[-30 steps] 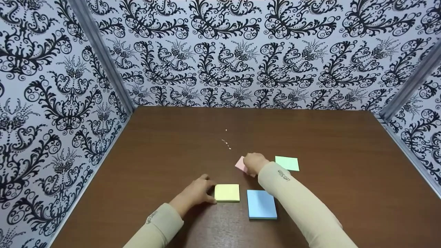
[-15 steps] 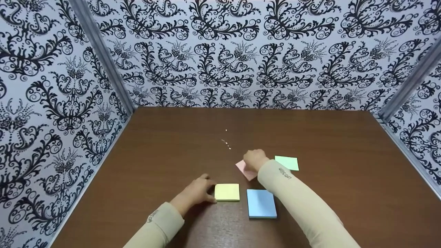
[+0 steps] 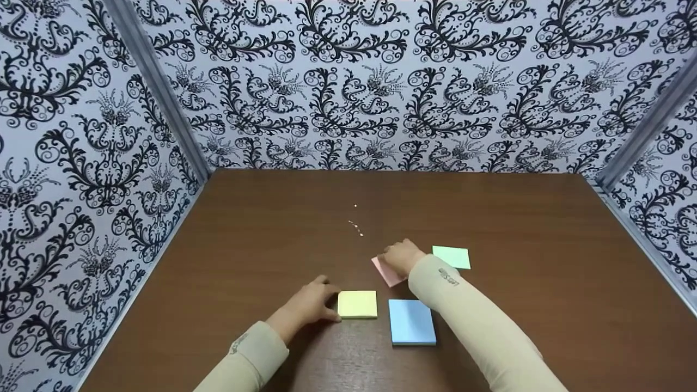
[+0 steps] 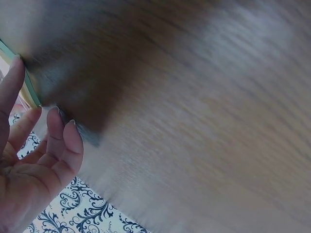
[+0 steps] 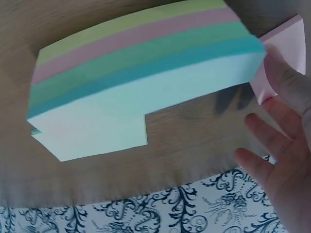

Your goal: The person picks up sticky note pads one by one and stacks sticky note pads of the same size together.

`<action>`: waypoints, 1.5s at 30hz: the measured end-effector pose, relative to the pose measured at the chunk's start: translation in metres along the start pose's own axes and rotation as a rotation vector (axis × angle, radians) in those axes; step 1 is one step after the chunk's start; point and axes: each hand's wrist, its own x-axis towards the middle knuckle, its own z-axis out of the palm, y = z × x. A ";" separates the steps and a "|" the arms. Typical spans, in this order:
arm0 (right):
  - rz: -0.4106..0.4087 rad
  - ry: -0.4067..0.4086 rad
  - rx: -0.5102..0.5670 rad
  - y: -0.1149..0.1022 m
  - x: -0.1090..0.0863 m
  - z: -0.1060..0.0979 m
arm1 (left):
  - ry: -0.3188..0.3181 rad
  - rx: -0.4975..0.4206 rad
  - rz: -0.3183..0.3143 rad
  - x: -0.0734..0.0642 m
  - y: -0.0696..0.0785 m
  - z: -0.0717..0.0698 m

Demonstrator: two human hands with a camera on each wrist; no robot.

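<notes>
In the head view my left hand [image 3: 311,302] holds the left end of a yellow sticky note pad [image 3: 357,304], thumb at the near corner and forefinger at the far one. A green layer [image 4: 32,90] shows along the pad's lower edge in the left wrist view. Farther out, my right hand [image 3: 402,257] pinches a pink sticky note pad [image 3: 387,274], which lies askew and is partly covered by the hand. Its thumb and forefinger meet the pink pad [image 5: 286,56] in the right wrist view, while the other fingers extend loosely.
A larger blue-topped sticky note block [image 3: 412,321], layered in several colours, lies right of the yellow pad. Beyond the right wrist is a pale green sticky note pad [image 3: 454,257], partly behind the sleeve. Patterned walls [image 3: 348,109] enclose the brown table [image 3: 261,218]. Small white specks [image 3: 356,226] mark it.
My right hand has shifted slightly at the pink pad, which has turned a little, and more of its near side shows. The left hand stays at the yellow pad.
</notes>
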 end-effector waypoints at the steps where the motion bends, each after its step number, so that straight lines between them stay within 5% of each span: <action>1: 0.010 -0.008 -0.014 -0.001 0.000 0.000 | 0.000 0.002 0.000 0.000 0.000 0.000; 10: 0.105 -0.050 -0.096 -0.011 -0.002 -0.006 | 0.003 0.011 0.008 0.001 -0.001 -0.001; 16: 0.107 -0.100 0.014 -0.016 -0.004 -0.013 | 0.008 0.001 0.013 0.000 0.000 -0.001; 27: 0.262 -0.231 0.118 -0.027 0.000 -0.018 | 0.016 0.014 0.025 0.001 0.000 -0.001; 31: 0.225 -0.214 0.111 -0.022 -0.002 -0.023 | -0.002 0.005 0.004 0.000 0.000 -0.001; 39: -0.068 -0.003 -0.096 -0.011 -0.008 -0.011 | 0.006 0.009 0.009 -0.001 -0.001 -0.001; 45: -0.019 0.006 -0.051 -0.012 -0.009 -0.006 | 0.041 0.023 0.072 0.000 -0.004 0.001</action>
